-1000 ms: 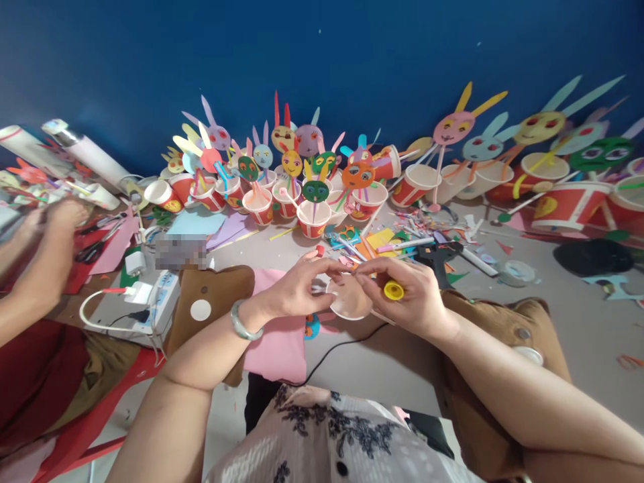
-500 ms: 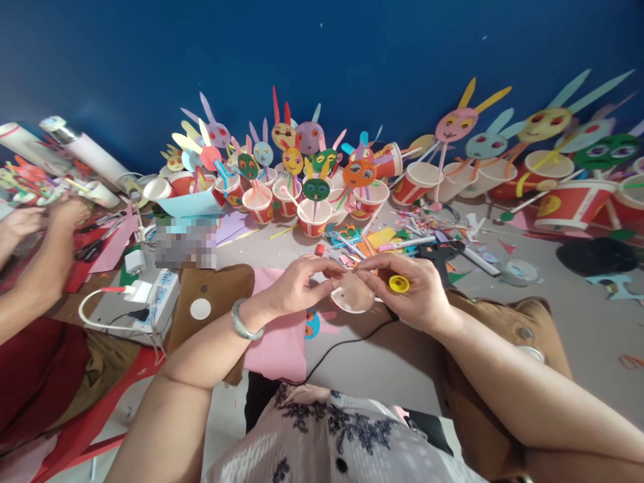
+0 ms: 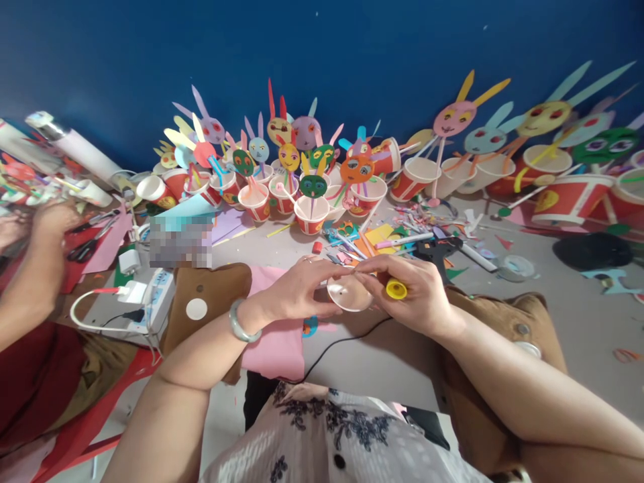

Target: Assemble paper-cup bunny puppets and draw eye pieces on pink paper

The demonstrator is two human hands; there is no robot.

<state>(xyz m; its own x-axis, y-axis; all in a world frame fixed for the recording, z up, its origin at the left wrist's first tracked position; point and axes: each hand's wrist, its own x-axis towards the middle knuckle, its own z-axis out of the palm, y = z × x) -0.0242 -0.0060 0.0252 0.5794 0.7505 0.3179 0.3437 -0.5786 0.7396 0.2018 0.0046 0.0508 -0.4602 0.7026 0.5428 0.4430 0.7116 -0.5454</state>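
A white-rimmed paper cup [image 3: 351, 300] is tilted between my hands, its pale inside showing with a small dark spot. My left hand [image 3: 306, 288] is wrapped round the cup's left side. On the right, my right hand [image 3: 415, 294] has its thumb and fingertips together at the cup's rim. A small yellow round cap [image 3: 396, 289] is tucked against the fingers of that hand. Partly under my left hand lies a blue paper face [image 3: 310, 327] with pink ears, next to pink cloth or paper [image 3: 276, 349].
Several red cups with paper rabbit faces [image 3: 312, 215] line the blue wall. A black glue gun [image 3: 437, 248], paper scraps [image 3: 380, 238] and a tape roll [image 3: 516, 267] lie ahead. A power strip [image 3: 159, 302] stands left, near another person's arm [image 3: 43, 261]. A cable crosses the table.
My left hand has shifted from fingertips at the rim to a grasp round the cup's side. The cup's inside shows more plainly. The view has shifted slightly.
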